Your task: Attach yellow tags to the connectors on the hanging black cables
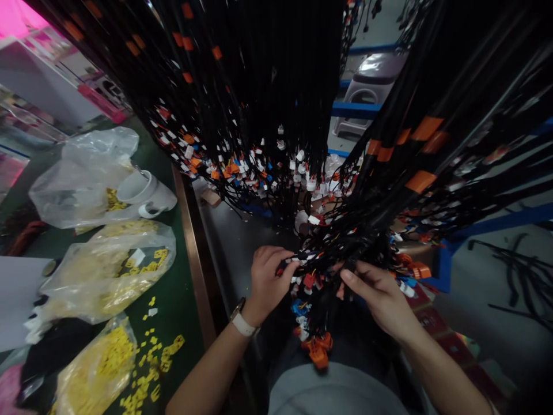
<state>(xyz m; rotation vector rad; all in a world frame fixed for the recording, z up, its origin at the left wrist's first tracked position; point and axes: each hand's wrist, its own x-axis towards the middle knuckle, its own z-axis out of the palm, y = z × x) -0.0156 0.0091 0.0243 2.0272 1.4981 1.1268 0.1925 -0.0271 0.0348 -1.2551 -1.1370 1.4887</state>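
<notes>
I watch both hands work the low end of a hanging bundle of black wires tipped with small white, orange, red and blue plastic connectors, which droops at the centre of the scene, just above my lap. My left hand, a pale watch on its wrist, has its grip pinched narrow on a few strands and connectors at the bundle's left edge. My right hand cups the bundle from the right, fingers curled around the wires with the thumb laid along them.

I judge the bundle limp and light, quick to tangle, its connectors small, hard and easy to snag; the surest hold looks to be on a connector body or on the wire just behind it.

More black wire looms banded with orange tape hang far and to the right, crowding the view. On the green table at left lie clear plastic bags of small yellow parts, loose yellow pieces and a white mug. A grey plastic stool stands far beyond.
</notes>
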